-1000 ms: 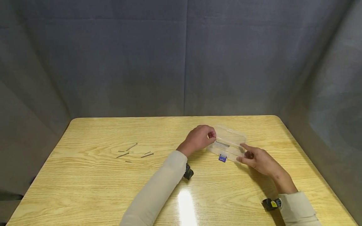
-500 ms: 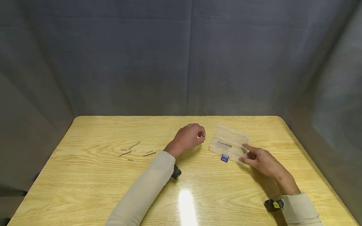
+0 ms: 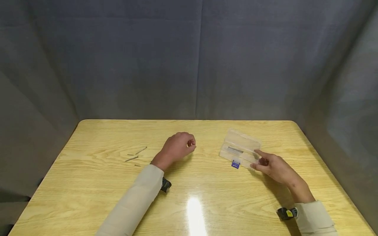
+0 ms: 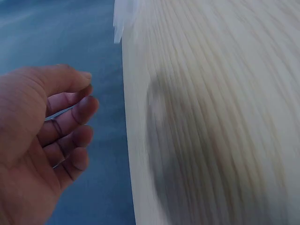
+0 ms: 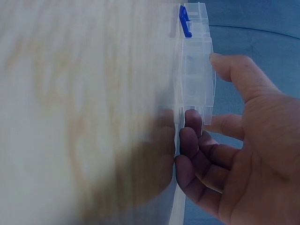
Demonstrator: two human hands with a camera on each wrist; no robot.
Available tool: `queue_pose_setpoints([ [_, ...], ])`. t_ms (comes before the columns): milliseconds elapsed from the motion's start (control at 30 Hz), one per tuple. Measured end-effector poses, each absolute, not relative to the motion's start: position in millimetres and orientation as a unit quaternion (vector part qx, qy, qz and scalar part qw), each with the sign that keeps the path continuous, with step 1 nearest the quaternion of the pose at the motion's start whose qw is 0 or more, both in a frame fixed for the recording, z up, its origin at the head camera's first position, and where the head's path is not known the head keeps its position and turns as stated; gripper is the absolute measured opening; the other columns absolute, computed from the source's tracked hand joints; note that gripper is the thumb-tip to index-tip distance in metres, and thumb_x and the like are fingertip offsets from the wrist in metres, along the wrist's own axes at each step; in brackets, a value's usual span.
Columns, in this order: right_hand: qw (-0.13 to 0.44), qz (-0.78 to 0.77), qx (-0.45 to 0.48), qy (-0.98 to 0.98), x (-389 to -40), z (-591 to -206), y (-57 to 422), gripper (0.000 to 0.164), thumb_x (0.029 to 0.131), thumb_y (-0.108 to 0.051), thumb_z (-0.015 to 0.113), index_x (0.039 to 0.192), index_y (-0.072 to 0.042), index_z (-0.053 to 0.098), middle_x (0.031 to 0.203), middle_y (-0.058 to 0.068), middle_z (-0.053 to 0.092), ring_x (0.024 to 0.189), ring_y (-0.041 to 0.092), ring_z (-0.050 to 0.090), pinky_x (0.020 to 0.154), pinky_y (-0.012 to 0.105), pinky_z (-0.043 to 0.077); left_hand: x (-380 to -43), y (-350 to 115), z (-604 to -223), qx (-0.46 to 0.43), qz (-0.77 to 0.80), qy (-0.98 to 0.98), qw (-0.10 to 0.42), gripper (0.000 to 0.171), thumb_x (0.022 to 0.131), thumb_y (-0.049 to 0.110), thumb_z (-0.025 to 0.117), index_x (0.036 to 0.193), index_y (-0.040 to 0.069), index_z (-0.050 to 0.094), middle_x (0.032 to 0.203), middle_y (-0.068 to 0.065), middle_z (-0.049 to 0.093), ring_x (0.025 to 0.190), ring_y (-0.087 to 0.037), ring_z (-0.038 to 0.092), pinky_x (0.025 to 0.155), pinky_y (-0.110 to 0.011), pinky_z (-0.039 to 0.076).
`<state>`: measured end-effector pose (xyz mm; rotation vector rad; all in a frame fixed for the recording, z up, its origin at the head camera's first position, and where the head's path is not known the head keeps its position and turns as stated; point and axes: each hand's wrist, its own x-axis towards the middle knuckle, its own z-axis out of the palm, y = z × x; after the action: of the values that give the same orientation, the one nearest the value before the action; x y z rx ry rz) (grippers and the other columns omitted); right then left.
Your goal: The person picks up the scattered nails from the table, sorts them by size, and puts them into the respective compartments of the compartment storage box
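Observation:
A clear plastic compartment box [image 3: 248, 160] with a blue latch [image 3: 235, 164] stands with its lid [image 3: 243, 139] raised, at the right of the table in the head view. Thin metal nails [image 3: 235, 149] lie in its back compartment. My right hand [image 3: 276, 167] holds the box's right end, thumb and fingers on its edges. Over the middle of the table, apart from the box, my left hand [image 3: 178, 146] hovers with loosely curled fingers and nothing between them. Several loose nails, among them a long nail [image 3: 131, 159] and a short nail [image 3: 137, 165], lie left of it.
The wooden table [image 3: 236, 203] has a bright light reflection near its front. Grey cloth [image 3: 141, 65] hangs behind the table and at both sides. In the left wrist view, part of the clear box [image 4: 124, 16] shows at the top.
My left hand has moved left, away from the box toward the loose nails, and now its arm hides some of them. The right hand still holds the box.

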<state>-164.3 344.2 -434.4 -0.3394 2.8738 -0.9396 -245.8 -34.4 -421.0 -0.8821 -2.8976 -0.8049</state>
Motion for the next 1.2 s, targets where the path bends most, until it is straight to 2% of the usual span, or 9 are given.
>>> queue_pose_setpoints([
  [333, 0.041, -0.303, -0.12, 0.945, -165, -431, 348, 0.074, 0.098, -0.03, 0.073, 0.15, 0.013, 0.04, 0.089, 0.003, 0.06, 0.073, 0.016, 0.051, 0.065, 0.03, 0.044, -231, -74, -429, -0.242, -0.251, -0.937, 0.019, 0.006, 0.098, 0.019, 0.071, 0.102, 0.016, 0.074, 0.093, 0.005, 0.064, 0.079, -0.013, 0.057, 0.07, -0.036, 0.049],
  [567, 0.038, -0.291, -0.13, 0.947, -166, -432, 347, 0.073, 0.099, -0.029, 0.072, 0.148, 0.014, 0.041, 0.085, 0.001, 0.058, 0.071, 0.014, 0.05, 0.064, 0.03, 0.043, -220, -99, -430, -0.22, -0.223, -0.95, 0.021, 0.008, 0.098, 0.016, 0.067, 0.102, 0.014, 0.074, 0.091, 0.003, 0.062, 0.077, -0.014, 0.055, 0.067, -0.037, 0.048],
  [900, 0.047, -0.302, -0.119, 0.945, -164, -435, 347, 0.075, 0.099, -0.032, 0.072, 0.151, 0.012, 0.039, 0.089, 0.003, 0.059, 0.074, 0.016, 0.051, 0.066, 0.03, 0.044, -208, -140, -429, -0.183, -0.199, -0.962, 0.039, 0.01, 0.096, 0.018, 0.073, 0.105, 0.012, 0.074, 0.091, 0.002, 0.062, 0.074, -0.015, 0.055, 0.064, -0.037, 0.049],
  [1200, 0.047, -0.298, -0.121, 0.946, -165, -435, 346, 0.075, 0.099, -0.032, 0.072, 0.15, 0.013, 0.039, 0.088, 0.003, 0.058, 0.075, 0.016, 0.05, 0.065, 0.03, 0.043, -200, -182, -429, -0.15, -0.198, -0.968, 0.045, 0.012, 0.096, 0.012, 0.073, 0.107, 0.007, 0.074, 0.091, -0.003, 0.064, 0.073, -0.017, 0.059, 0.063, -0.041, 0.051],
])
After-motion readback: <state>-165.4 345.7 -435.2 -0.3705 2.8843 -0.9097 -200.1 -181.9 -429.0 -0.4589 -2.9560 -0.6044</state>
